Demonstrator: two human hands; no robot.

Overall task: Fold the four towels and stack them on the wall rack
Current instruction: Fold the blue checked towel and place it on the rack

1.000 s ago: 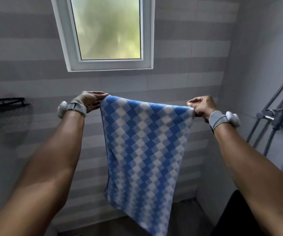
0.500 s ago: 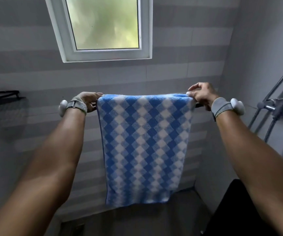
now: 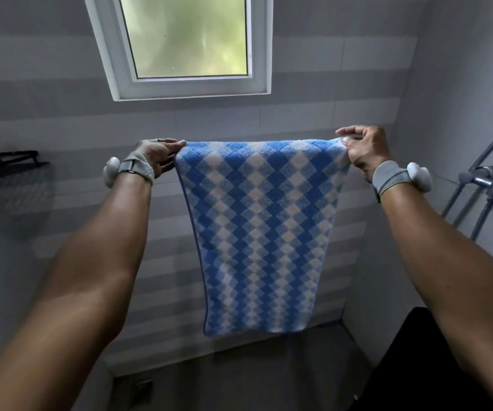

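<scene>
Two bare forearms (image 3: 100,262) were stretched forward, each wrist strapped with a grey band (image 3: 387,176) carrying a white puck (image 3: 418,178). The left hand (image 3: 159,155) was closed on the top left corner of a blue-and-white checked towel (image 3: 263,232), and the right hand (image 3: 364,149) was pinched on its top right corner. The towel was hung flat between them. A black wall rack (image 3: 11,158) was seen well left of the left hand, a shower mixer (image 3: 491,182) right of the right hand, and a frosted window (image 3: 186,46) above both.
</scene>
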